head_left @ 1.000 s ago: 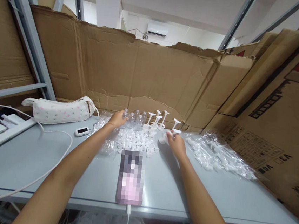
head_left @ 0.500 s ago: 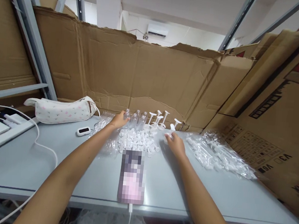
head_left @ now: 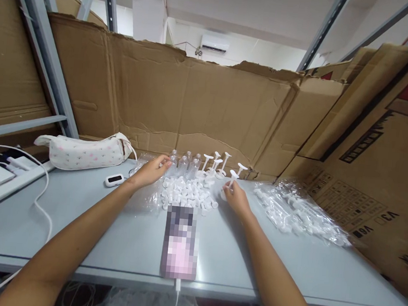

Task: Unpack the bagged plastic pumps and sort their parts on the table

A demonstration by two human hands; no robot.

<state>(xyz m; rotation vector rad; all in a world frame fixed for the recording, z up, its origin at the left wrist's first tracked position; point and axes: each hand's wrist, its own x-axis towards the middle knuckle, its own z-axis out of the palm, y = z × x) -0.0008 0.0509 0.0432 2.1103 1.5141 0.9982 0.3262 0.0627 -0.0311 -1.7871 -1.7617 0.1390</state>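
Note:
My left hand [head_left: 152,170] is just left of several small clear bottles [head_left: 183,164], its fingers apart and holding nothing. Between my hands lies a pile of small white caps [head_left: 187,193]. My right hand [head_left: 235,195] has its fingers closed on a white plunger-like stand [head_left: 234,175], held upright at the table top. Behind the pile, to the right of the bottles, several similar white stands [head_left: 223,163] are upright. Another white stand [head_left: 241,168] is just behind the held one.
A phone [head_left: 181,242] with a cable lies in front of the caps. Plastic bags [head_left: 301,210] are on the right. At left are a white pouch [head_left: 86,153], a small white device [head_left: 114,180] and a power strip [head_left: 10,180]. Cardboard [head_left: 202,100] walls the back.
My left hand has drawn back to the left, off the bottles, and its fingers have opened. The white stand in my right hand now shows more clearly above the fingers.

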